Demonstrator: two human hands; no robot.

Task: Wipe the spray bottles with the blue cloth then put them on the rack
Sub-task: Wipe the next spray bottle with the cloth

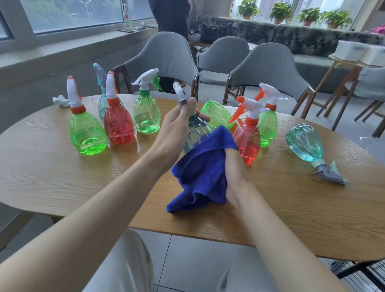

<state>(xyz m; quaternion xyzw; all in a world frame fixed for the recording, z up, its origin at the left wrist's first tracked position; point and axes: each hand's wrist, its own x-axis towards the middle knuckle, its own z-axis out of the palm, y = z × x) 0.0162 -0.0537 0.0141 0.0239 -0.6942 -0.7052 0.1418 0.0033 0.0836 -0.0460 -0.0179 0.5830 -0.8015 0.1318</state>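
your left hand (177, 126): fingers clamped on neck of teal bottle (197, 132), lifted over table (70, 183) middle. right hand (233, 169): fingers wrapped in blue cloth (203, 176), pressed on bottle at its 5 o'clock side. rotate bottle slowly, wipe all round, hold neck firm.

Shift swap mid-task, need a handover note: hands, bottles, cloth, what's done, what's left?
Left hand grips the teal spray bottle by its neck, lifted over the table. Right hand holds the blue cloth against the bottle's body.
Eight other bottles are on the table: six upright, a green one and a teal one lying down.
Done: cannot tell which are wiped; none seen on the wire rack at lower right.
Left: finish this wipe, rack it, then the rest.
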